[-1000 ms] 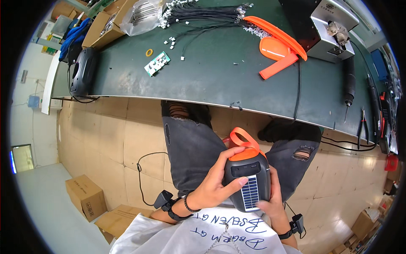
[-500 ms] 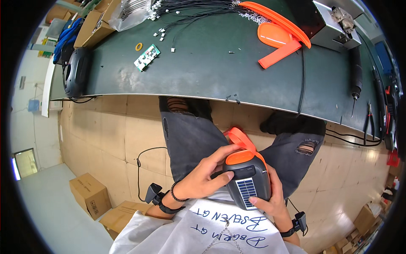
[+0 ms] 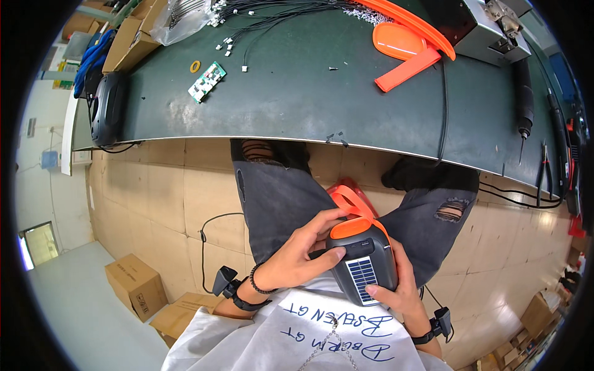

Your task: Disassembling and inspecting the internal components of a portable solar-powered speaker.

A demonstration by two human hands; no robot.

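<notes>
A dark grey solar-powered device (image 3: 385, 272) sits over my lap, held in both hands. Its upper face carries a small solar panel (image 3: 361, 279) with a white border. Toward the far end there is a dark recess with a small port (image 3: 365, 244), and beyond it an orange end piece (image 3: 350, 228). From that end loops an orange strap (image 3: 351, 201). My left hand (image 3: 303, 255) grips the left side, thumb lying beside the recess and fingers close to the strap. My right hand (image 3: 402, 287) wraps the right side, thumb on the panel's edge. The device's underside is hidden.
Ahead is a dark green workbench (image 3: 260, 114) with a circuit board (image 3: 206, 82), a tape roll (image 3: 195, 66), black cables (image 3: 272, 28) and orange parts (image 3: 408, 70). At right are an electric screwdriver (image 3: 524, 105) and pliers (image 3: 544, 173). Cardboard boxes (image 3: 136, 287) stand on the floor.
The view has shifted slightly, so the bench items appear a little higher and farther left. Both hands keep nearly the same grip on the device. More of a red object shows behind the strap.
</notes>
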